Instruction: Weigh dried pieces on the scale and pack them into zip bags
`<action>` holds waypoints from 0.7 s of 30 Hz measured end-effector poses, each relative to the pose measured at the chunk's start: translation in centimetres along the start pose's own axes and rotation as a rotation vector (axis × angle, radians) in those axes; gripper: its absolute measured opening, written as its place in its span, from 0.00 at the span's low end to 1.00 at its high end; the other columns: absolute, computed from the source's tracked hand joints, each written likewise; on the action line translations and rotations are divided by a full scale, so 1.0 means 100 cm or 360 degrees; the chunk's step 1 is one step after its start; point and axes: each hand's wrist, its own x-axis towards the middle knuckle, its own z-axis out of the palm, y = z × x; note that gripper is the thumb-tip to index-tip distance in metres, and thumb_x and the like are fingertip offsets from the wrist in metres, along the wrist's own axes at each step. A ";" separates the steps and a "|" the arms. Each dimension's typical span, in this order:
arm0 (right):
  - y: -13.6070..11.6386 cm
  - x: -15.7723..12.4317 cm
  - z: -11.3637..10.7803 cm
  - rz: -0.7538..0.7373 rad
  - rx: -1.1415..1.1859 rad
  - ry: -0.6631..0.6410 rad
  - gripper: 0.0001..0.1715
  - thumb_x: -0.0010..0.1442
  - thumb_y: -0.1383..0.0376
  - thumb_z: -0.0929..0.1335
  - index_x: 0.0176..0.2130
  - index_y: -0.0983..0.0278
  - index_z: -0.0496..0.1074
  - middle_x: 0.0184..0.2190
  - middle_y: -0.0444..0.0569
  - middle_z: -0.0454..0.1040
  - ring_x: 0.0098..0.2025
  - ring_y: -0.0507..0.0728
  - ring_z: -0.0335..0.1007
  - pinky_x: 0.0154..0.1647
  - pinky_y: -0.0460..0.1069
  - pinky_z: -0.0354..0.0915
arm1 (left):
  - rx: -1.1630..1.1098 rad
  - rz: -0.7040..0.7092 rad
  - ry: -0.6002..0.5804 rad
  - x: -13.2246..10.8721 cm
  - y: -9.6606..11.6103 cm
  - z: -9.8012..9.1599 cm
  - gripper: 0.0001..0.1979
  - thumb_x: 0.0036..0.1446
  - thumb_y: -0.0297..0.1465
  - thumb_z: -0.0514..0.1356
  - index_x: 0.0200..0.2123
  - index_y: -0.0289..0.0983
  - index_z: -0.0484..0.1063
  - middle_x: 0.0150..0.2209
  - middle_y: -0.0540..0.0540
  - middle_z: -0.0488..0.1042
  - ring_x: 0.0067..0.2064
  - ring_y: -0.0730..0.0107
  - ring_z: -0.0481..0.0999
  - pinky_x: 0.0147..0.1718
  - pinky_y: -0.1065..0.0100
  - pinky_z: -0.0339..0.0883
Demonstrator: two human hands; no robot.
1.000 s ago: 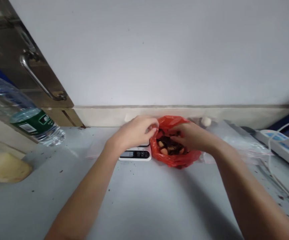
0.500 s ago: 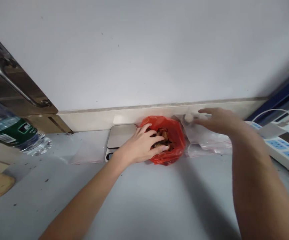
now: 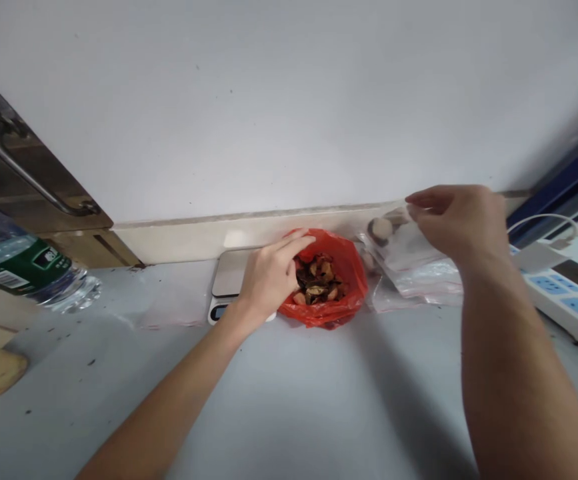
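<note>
An open red plastic bag [image 3: 345,303] of dark dried pieces sits on the grey counter against the wall. My left hand [image 3: 269,273] rests on the bag's left rim, fingers curled over its edge. To its left stands a small digital scale [image 3: 229,277] with a metal plate. My right hand [image 3: 461,223] is raised right of the bag, pinching the top of a clear zip bag [image 3: 409,257] that holds a couple of round pale lumps [image 3: 381,229].
A clear water bottle with a green label [image 3: 23,263] lies at the left. A flat clear bag [image 3: 163,297] lies left of the scale. A white power strip with blue sockets [image 3: 566,303] and cables sits at the right. A metal handle [image 3: 29,177] is at upper left.
My right hand left the red bag, reached right and lifted the clear zip bag. My left hand shifted from inside the bag's mouth to its left rim.
</note>
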 end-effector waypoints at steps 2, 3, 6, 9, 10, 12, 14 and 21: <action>-0.022 -0.006 -0.007 0.0214 0.0047 0.0123 0.10 0.50 0.76 0.71 0.31 0.64 0.81 0.31 0.54 0.84 0.36 0.61 0.80 0.51 0.59 0.72 | -0.0030 -0.0012 0.0092 -0.001 -0.004 0.000 0.28 0.53 0.12 0.52 0.49 0.39 0.80 0.57 0.47 0.81 0.54 0.65 0.83 0.52 0.67 0.78; -0.031 -0.009 -0.009 0.0239 0.0123 0.0138 0.08 0.52 0.75 0.72 0.31 0.64 0.81 0.33 0.55 0.84 0.37 0.60 0.80 0.52 0.59 0.72 | -0.0035 -0.0003 0.0129 -0.001 -0.005 0.000 0.27 0.52 0.11 0.52 0.46 0.39 0.80 0.55 0.47 0.82 0.53 0.65 0.84 0.50 0.67 0.78; -0.047 -0.015 -0.009 0.0181 0.0427 0.0086 0.04 0.53 0.72 0.74 0.31 0.63 0.81 0.34 0.54 0.85 0.37 0.59 0.81 0.49 0.58 0.73 | -0.0043 0.0019 0.0248 -0.002 -0.005 -0.003 0.22 0.49 0.12 0.51 0.36 0.39 0.76 0.53 0.45 0.83 0.50 0.64 0.84 0.44 0.67 0.78; -0.050 -0.017 -0.002 0.0056 0.0696 -0.0084 0.04 0.51 0.71 0.74 0.30 0.63 0.80 0.29 0.50 0.83 0.34 0.58 0.80 0.43 0.56 0.74 | -0.0156 -0.0033 0.0461 0.000 -0.003 -0.005 0.16 0.45 0.12 0.48 0.26 0.40 0.63 0.42 0.47 0.82 0.46 0.66 0.83 0.36 0.70 0.74; -0.049 -0.018 0.001 -0.0004 0.0763 -0.0165 0.04 0.50 0.70 0.74 0.30 0.62 0.80 0.28 0.49 0.82 0.33 0.58 0.79 0.40 0.55 0.74 | -0.0227 -0.0070 0.0534 0.001 -0.002 -0.006 0.15 0.44 0.12 0.48 0.24 0.40 0.58 0.37 0.48 0.80 0.45 0.67 0.83 0.34 0.71 0.72; -0.046 -0.018 0.007 -0.0146 0.0867 -0.0353 0.05 0.50 0.66 0.75 0.32 0.62 0.81 0.28 0.48 0.82 0.32 0.58 0.79 0.37 0.55 0.75 | -0.0438 -0.0225 0.0597 0.005 -0.001 -0.010 0.15 0.44 0.14 0.49 0.24 0.41 0.52 0.30 0.51 0.73 0.41 0.68 0.81 0.30 0.73 0.69; -0.044 -0.018 0.013 -0.0287 0.0945 -0.0539 0.08 0.50 0.62 0.76 0.33 0.62 0.82 0.31 0.49 0.83 0.34 0.59 0.80 0.37 0.55 0.76 | -0.0740 -0.0501 0.0519 0.009 0.000 -0.016 0.13 0.48 0.16 0.51 0.27 0.42 0.55 0.29 0.53 0.71 0.36 0.69 0.80 0.28 0.73 0.68; -0.054 -0.030 0.032 -0.0588 0.1183 -0.1072 0.16 0.50 0.55 0.78 0.37 0.61 0.80 0.36 0.51 0.84 0.40 0.61 0.82 0.43 0.55 0.76 | -0.1345 -0.0972 -0.0199 0.017 -0.005 -0.043 0.17 0.65 0.41 0.61 0.52 0.40 0.74 0.41 0.46 0.82 0.44 0.61 0.83 0.42 0.62 0.75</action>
